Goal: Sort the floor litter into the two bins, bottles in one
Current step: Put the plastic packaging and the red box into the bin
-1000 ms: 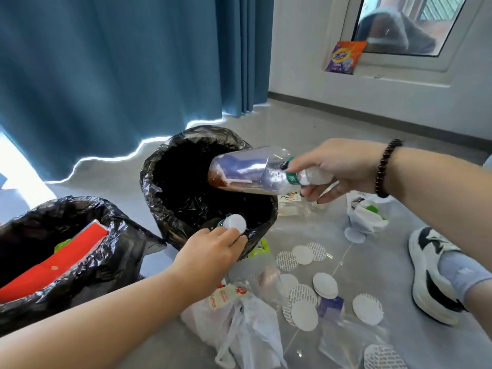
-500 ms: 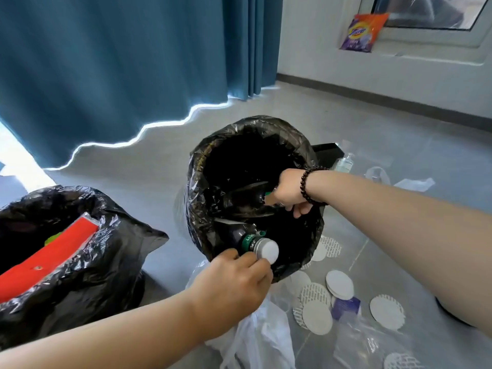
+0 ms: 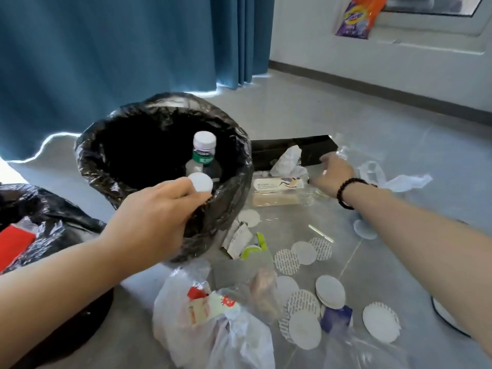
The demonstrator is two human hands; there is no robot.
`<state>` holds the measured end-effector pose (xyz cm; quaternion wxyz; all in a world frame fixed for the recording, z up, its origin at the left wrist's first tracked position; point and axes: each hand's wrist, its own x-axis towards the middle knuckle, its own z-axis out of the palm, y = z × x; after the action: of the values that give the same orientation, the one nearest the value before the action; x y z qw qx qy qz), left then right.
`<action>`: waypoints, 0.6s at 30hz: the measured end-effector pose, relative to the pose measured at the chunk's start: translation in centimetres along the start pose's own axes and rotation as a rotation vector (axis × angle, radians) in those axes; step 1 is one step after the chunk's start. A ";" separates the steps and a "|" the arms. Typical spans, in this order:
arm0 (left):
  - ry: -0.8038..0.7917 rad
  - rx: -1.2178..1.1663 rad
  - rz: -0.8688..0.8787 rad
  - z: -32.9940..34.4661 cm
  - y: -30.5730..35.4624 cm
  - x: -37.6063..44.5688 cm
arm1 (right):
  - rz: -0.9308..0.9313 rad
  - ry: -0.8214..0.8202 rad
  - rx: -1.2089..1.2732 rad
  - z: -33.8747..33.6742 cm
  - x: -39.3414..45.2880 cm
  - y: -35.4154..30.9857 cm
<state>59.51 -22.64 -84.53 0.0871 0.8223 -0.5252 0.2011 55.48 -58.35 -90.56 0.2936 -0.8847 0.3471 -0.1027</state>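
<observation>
A black-lined bin (image 3: 241, 166) stands mid-floor, and a clear bottle (image 3: 204, 155) with a white cap and green label stands upright inside it. My left hand (image 3: 157, 217) grips a second white-capped bottle (image 3: 200, 182) at the bin's near rim; its body is hidden behind my fingers. Past the bin on the right, my right hand (image 3: 334, 173) stretches out with fingers extended, next to a small clear bottle (image 3: 344, 151) lying on the floor. At the left edge, the other black-lined bin (image 3: 53, 222) holds a red item (image 3: 13, 243).
Several white round discs (image 3: 330, 291) lie on the grey floor at lower right, with a white plastic bag (image 3: 213, 331), wrappers (image 3: 239, 238), a clear box (image 3: 279, 193), crumpled tissue (image 3: 288, 161) and a black flat piece (image 3: 314, 147). A blue curtain (image 3: 119, 49) hangs behind. A shoe (image 3: 450, 318) shows at right.
My right hand has left the bin, without the bottle it carried in, and has reached out right toward the floor litter. My left hand keeps its bottle at the rim.
</observation>
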 end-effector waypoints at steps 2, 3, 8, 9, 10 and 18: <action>0.018 -0.074 -0.089 0.1 -1.1 0.1 | -0.083 -0.143 -0.176 2.6 0.7 0.8; 0.021 -0.101 -0.105 0.1 -1.4 0.2 | -0.133 -0.209 -0.285 3.6 0.8 1.0; 0.047 -0.119 -0.117 0.7 -1.9 0.1 | -0.259 -0.302 -0.513 7.4 2.0 0.4; 0.053 -0.122 -0.115 0.9 -1.9 0.1 | -0.260 -0.316 -0.533 7.8 2.3 0.2; 0.058 -0.124 -0.111 1.0 -2.0 0.1 | -0.256 -0.328 -0.562 7.9 2.3 0.0; 0.029 -0.111 -0.071 0.8 -2.4 0.0 | -0.248 -0.150 -0.935 7.1 0.3 -0.9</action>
<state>61.86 -21.85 -85.13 0.1476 0.8313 -0.5046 0.1804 58.95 -54.89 -95.78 -0.1255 -0.9614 0.2259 0.0941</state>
